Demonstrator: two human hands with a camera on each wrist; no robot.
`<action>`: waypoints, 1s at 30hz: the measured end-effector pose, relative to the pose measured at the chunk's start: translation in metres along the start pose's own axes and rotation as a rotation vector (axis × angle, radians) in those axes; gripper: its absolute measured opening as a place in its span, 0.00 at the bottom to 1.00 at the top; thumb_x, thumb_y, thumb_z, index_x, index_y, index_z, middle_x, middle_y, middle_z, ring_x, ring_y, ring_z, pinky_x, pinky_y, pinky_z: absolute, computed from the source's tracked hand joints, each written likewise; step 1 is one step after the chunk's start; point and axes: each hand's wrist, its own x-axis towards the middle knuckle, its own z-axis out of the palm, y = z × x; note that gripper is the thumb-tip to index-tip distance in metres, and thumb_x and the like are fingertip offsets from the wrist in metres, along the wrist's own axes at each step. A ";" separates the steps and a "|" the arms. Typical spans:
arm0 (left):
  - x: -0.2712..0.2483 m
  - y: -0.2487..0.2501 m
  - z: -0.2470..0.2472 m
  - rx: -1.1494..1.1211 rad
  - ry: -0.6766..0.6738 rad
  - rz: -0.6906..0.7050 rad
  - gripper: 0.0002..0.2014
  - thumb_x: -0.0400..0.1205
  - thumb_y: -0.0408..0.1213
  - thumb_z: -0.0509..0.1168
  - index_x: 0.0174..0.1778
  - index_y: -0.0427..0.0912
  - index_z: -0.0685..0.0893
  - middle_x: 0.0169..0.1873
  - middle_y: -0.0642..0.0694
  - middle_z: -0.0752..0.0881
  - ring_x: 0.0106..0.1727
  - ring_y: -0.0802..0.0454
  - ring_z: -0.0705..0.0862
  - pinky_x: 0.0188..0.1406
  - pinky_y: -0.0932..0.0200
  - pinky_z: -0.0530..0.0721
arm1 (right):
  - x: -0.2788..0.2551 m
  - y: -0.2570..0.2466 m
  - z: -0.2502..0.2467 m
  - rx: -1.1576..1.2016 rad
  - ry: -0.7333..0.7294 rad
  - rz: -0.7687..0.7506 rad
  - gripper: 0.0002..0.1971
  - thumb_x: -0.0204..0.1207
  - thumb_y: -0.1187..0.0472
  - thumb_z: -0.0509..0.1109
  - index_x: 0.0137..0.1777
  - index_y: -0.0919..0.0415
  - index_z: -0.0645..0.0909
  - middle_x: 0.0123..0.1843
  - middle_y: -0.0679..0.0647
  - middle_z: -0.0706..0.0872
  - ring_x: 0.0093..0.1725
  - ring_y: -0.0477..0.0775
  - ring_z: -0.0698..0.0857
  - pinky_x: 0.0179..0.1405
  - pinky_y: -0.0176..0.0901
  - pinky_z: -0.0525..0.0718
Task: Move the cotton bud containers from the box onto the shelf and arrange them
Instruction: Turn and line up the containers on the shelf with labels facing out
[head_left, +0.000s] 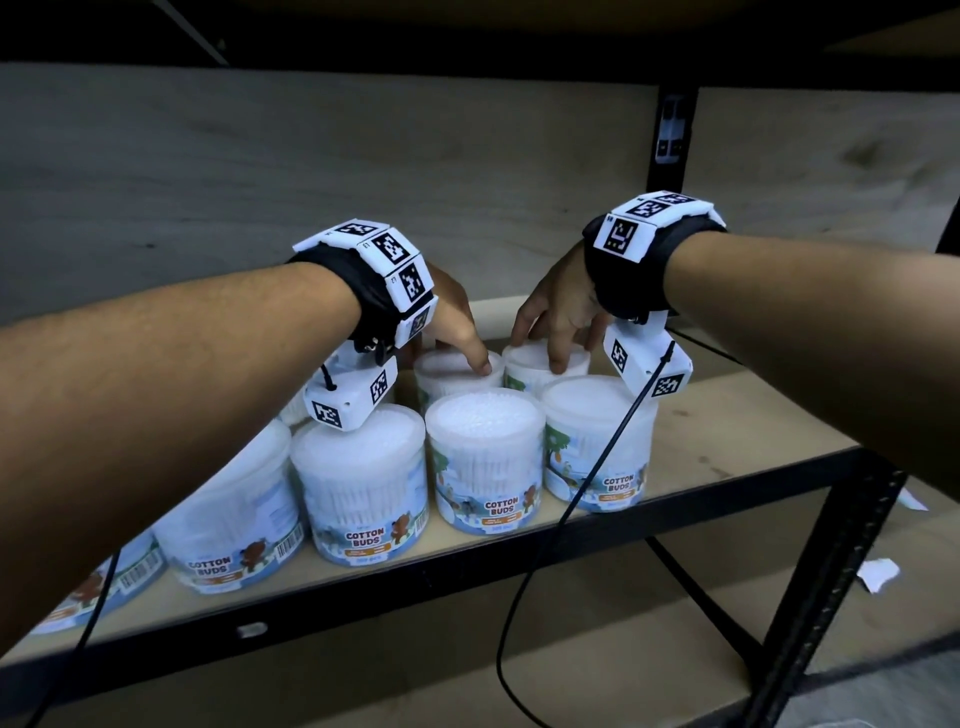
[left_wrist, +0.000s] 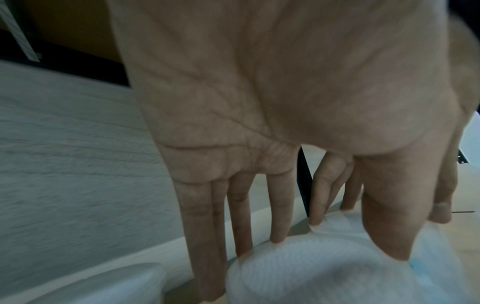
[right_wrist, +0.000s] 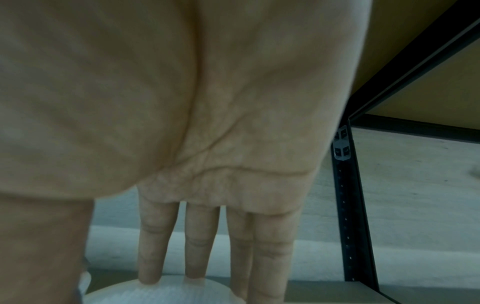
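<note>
Both our hands are down on the back row of tubs. Our left hand (head_left: 452, 317) grips the rear tub on the left (head_left: 457, 371) from above, thumb on the near rim and fingers (left_wrist: 278, 207) reaching down over the far edge, as the left wrist view shows. Our right hand (head_left: 558, 306) does the same with the rear tub on the right (head_left: 535, 364), thumb at the front rim, fingers (right_wrist: 155, 246) draped over the back of the lid. The two rear tubs stand just beside each other, upright.

Starting nearest to us: the shelf (head_left: 727, 431) has a black metal front edge, and the front row of cotton bud tubs runs along it. At far left one tub (head_left: 130, 571) is mostly hidden under our left forearm (we see only its barcode and label). Next comes a tub (head_left: 228, 519) reading COTTON BUDS, then another (head_left: 363, 483), then a fourth (head_left: 485, 457), then the rightmost one (head_left: 597, 441). All stand upright, close together, labels facing us.

Cables (head_left: 545, 545) hang from both wrist cameras across the shelf's front edge. Behind the rear tubs is a pale wooden back panel (head_left: 311, 182), with a black upright post (head_left: 670, 140) to the right. Below right, scraps of white paper (head_left: 878, 574) lie on the floor.
</note>
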 end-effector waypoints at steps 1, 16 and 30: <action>-0.001 0.000 0.000 -0.007 -0.006 0.000 0.29 0.71 0.58 0.75 0.64 0.46 0.86 0.59 0.42 0.88 0.55 0.44 0.89 0.60 0.48 0.87 | -0.002 0.001 0.001 0.003 0.004 -0.001 0.37 0.75 0.70 0.76 0.81 0.49 0.69 0.82 0.56 0.70 0.75 0.63 0.77 0.72 0.54 0.80; -0.018 -0.001 0.005 -0.053 -0.009 0.039 0.23 0.73 0.56 0.74 0.61 0.48 0.88 0.56 0.47 0.89 0.56 0.46 0.89 0.61 0.47 0.87 | -0.021 -0.002 0.011 0.042 0.033 -0.011 0.33 0.78 0.71 0.72 0.82 0.54 0.69 0.81 0.57 0.72 0.75 0.62 0.76 0.56 0.43 0.82; -0.031 -0.048 0.007 -0.112 0.090 0.062 0.23 0.74 0.54 0.75 0.64 0.52 0.85 0.53 0.48 0.87 0.51 0.49 0.88 0.51 0.48 0.91 | -0.024 -0.023 0.002 0.011 0.094 -0.011 0.25 0.80 0.63 0.72 0.77 0.53 0.75 0.74 0.58 0.78 0.65 0.62 0.83 0.48 0.45 0.88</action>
